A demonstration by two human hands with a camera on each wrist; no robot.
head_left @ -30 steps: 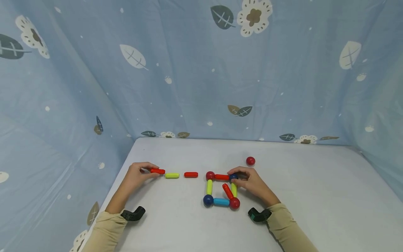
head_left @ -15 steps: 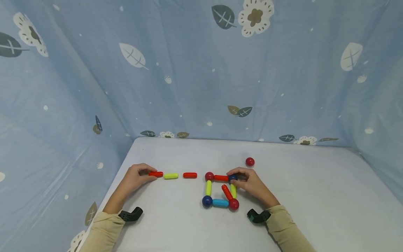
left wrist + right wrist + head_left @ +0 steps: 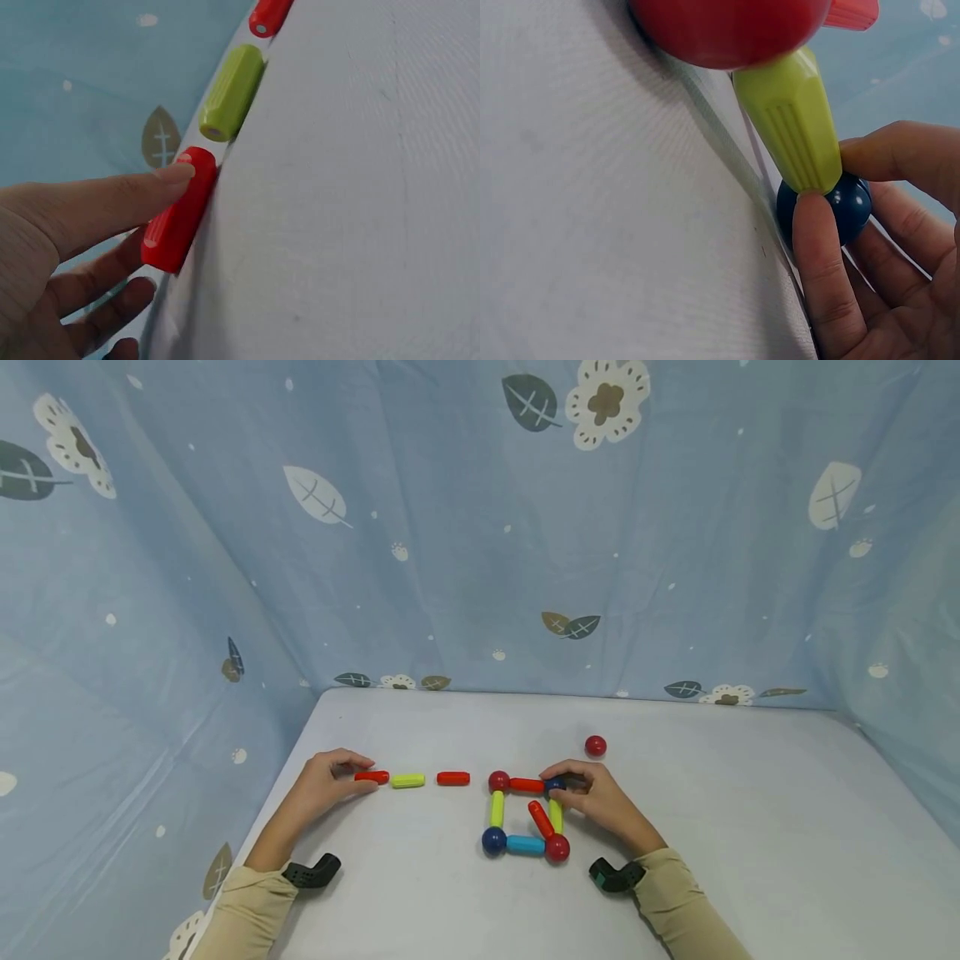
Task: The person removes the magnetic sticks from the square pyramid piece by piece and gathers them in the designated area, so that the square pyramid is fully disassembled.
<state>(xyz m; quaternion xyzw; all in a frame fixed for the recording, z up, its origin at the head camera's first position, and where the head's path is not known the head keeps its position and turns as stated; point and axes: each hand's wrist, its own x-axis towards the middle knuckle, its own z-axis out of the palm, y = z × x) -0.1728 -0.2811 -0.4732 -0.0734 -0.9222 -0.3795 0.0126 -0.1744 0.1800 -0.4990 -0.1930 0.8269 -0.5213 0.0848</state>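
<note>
My left hand [image 3: 324, 782] pinches a red magnetic rod [image 3: 180, 214] between thumb and finger at the left of the table. Just beyond its end lie a lime-green rod [image 3: 408, 781] and another red rod [image 3: 453, 778], roughly in line. My right hand [image 3: 592, 789] holds a dark blue ball [image 3: 853, 208] at the far right corner of a square of rods and balls. That square has red balls [image 3: 498, 782] at two corners, a second blue ball [image 3: 494, 841], lime-green sides [image 3: 497, 808], a red far side [image 3: 527, 786] and a light blue near side [image 3: 526, 845].
An extra red rod [image 3: 540, 817] slants inward from the near right red ball [image 3: 557, 848]. A loose red ball [image 3: 596, 746] sits beyond my right hand. The white table [image 3: 420, 902] meets a blue patterned cloth [image 3: 450, 568] at the back and left.
My left hand has shifted slightly left and nearer with the red rod, which now lines up with the lime-green one. The right hand keeps its hold on the blue ball.
</note>
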